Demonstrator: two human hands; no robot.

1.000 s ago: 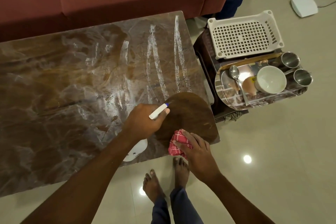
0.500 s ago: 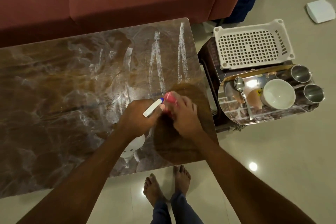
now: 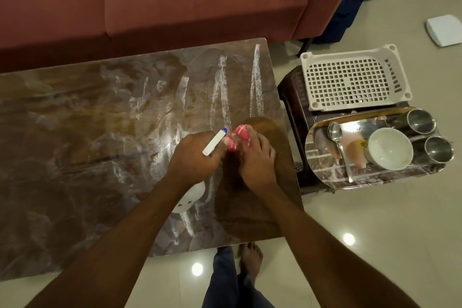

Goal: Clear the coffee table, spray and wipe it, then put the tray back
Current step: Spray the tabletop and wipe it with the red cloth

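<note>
Our left hand [image 3: 195, 157] hangs over the right half of the coffee table [image 3: 87, 145], fingers wrapped round a white spray bottle [image 3: 191, 194] whose nozzle points toward the table's far edge. Just to its right, our right hand [image 3: 257, 162] presses a red cloth [image 3: 241, 136] against the tabletop, fingers curled over the bunched fabric. Around that hand, near the table's right end, we see a dark, clean patch. White streaks of spray cover much of the rest of the surface.

Off the table's right end stands a dark stool [image 3: 290, 97]. It carries a white basket [image 3: 355, 77] and the steel tray [image 3: 325, 165], which holds a spoon [image 3: 337, 142], a white bowl [image 3: 388, 150] and two steel cups [image 3: 422, 121].

We judge the clearing done, since only our hands, the bottle and the cloth are over the table. Spraying looks largely done. Wiping appears to have covered only the right end, so most of the top is left to wipe. Putting the tray back on the table has not yet begun.
</note>
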